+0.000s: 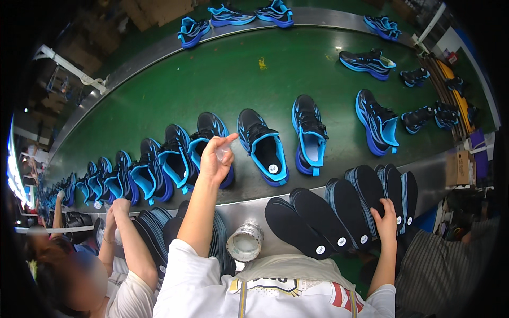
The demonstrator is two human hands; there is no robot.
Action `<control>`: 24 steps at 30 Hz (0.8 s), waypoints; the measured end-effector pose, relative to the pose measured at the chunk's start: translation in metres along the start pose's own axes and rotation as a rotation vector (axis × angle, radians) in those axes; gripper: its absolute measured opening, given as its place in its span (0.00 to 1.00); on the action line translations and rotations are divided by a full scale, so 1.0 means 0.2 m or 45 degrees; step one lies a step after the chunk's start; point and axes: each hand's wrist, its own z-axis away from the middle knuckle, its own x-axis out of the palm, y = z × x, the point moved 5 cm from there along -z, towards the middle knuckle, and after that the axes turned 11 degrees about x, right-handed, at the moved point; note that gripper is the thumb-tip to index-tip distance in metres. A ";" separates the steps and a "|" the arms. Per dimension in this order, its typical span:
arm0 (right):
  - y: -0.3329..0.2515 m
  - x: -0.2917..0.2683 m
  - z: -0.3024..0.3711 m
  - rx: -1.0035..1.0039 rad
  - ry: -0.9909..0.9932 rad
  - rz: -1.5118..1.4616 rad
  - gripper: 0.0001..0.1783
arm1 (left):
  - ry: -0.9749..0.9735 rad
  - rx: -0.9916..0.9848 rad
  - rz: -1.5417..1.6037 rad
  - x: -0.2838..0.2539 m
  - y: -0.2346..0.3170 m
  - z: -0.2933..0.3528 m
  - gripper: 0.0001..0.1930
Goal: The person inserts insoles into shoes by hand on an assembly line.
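My left hand (217, 159) is raised over the near edge of the green belt, between two black-and-blue sneakers. Its index finger points right and the other fingers curl around something pale and translucent, too small to name. Just right of it stands a sneaker (262, 146) with a white round sticker on the insole inside. The sneaker (309, 135) beyond that shows a pale inside. My right hand (387, 216) rests on the black insoles (366, 193) at the near right, thumb and fingers apart. Each insole in this fanned row carries a round white sticker at the heel.
An open, smeared jar (245, 242) with whitish contents stands by my waist. More insole stacks (154, 233) lie to its left. Sneakers line the green belt (212, 79); several sit on the far metal ledge (328, 18). A co-worker's hands (117, 209) are close on my left.
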 end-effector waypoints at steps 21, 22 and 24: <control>-0.11 -0.28 -0.24 -0.020 0.025 -0.554 0.09 | -1.231 1.077 -2.417 0.72 -0.64 -0.08 0.22; -0.16 -0.28 -0.29 -0.037 -0.011 -0.605 0.09 | -1.342 1.349 -2.530 0.73 -0.68 -0.07 0.21; -0.33 -0.26 -0.38 -0.079 -0.168 -0.709 0.10 | -1.311 1.403 -2.667 0.75 -0.72 -0.12 0.25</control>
